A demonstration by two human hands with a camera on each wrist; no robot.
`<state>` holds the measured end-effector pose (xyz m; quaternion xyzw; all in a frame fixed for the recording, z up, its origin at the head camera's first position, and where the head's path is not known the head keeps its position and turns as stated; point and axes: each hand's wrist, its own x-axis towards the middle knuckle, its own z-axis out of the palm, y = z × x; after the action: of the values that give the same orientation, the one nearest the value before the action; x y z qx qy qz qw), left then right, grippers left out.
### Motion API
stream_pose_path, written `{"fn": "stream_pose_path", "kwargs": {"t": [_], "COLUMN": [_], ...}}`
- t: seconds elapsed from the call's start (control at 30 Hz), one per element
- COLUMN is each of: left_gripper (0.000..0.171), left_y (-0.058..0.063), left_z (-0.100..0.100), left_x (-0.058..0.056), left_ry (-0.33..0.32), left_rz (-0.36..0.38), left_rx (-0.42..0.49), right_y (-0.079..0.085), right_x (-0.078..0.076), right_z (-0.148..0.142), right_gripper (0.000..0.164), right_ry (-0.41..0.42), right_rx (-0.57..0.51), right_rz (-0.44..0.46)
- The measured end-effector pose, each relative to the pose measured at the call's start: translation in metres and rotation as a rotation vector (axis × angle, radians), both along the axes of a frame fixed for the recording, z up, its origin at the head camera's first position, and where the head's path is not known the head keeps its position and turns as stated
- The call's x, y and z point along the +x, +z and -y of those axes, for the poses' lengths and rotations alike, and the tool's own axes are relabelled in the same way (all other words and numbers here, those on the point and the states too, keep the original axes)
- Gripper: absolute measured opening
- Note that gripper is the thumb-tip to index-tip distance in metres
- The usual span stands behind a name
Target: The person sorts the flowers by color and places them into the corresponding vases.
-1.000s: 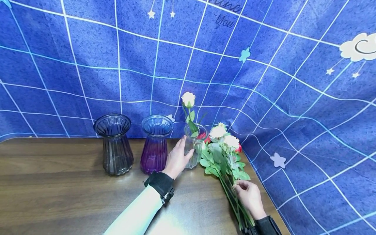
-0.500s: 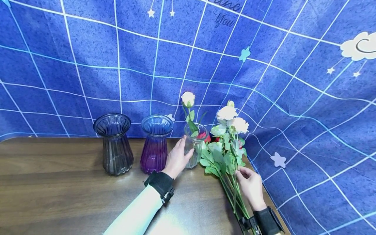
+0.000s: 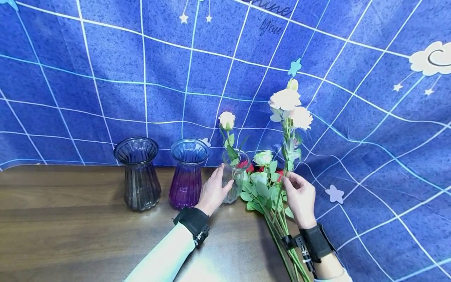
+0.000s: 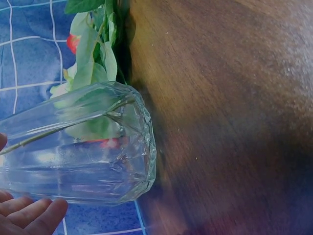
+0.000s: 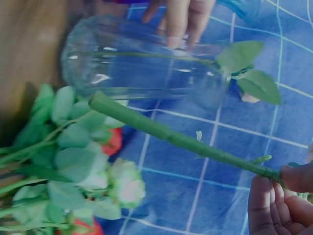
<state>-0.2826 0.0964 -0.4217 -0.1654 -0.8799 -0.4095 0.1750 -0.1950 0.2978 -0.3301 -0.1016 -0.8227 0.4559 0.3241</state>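
Note:
A clear glass vase (image 3: 232, 188) stands upright on the wooden table, with one pale pink rose (image 3: 227, 120) in it; the rose's stem slants inside the glass. My left hand (image 3: 212, 190) holds the vase's side, fingers on one side and thumb on the near face. With thumb and fingertips, my right hand (image 3: 301, 197) pinches the green stem of a spray of white flowers (image 3: 286, 99), raised above the table. The stem's cut lower end (image 5: 100, 103) hangs free beside the vase in the right wrist view. Under the right hand lie more flowers (image 3: 262, 184) with green leaves.
Left of the clear vase stand a purple-blue glass vase (image 3: 186, 176) and a dark grey glass vase (image 3: 139, 176). Red blooms (image 3: 246, 166) show behind the clear vase. A blue gridded cloth (image 3: 105, 78) hangs behind and to the right of the table (image 3: 70, 219).
My right hand has risen and moved away from me, lifting the white spray out of the flower pile. The left hand has stayed on the vase.

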Motion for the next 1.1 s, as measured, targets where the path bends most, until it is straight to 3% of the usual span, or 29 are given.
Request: {"fn": "stream_pose_path", "kwargs": {"t": [0.53, 0.77, 1.1], "left_gripper": [0.065, 0.065, 0.064], "left_y": [-0.002, -0.004, -0.003], "left_z": [-0.001, -0.002, -0.001], "left_x": [-0.001, 0.0, 0.0], "left_ry": [0.005, 0.009, 0.011], "left_rz": [0.015, 0.029, 0.015], "left_rx": [0.004, 0.001, -0.007], "right_y": [0.046, 0.057, 0.071], "right_x": [-0.036, -0.052, -0.063], "right_z": [0.021, 0.031, 0.045], "right_gripper": [0.016, 0.019, 0.017], "right_ry": [0.091, 0.165, 0.198], "right_rx": [-0.114, -0.234, -0.266], "right_rz": [-0.231, -0.337, -0.433]}}
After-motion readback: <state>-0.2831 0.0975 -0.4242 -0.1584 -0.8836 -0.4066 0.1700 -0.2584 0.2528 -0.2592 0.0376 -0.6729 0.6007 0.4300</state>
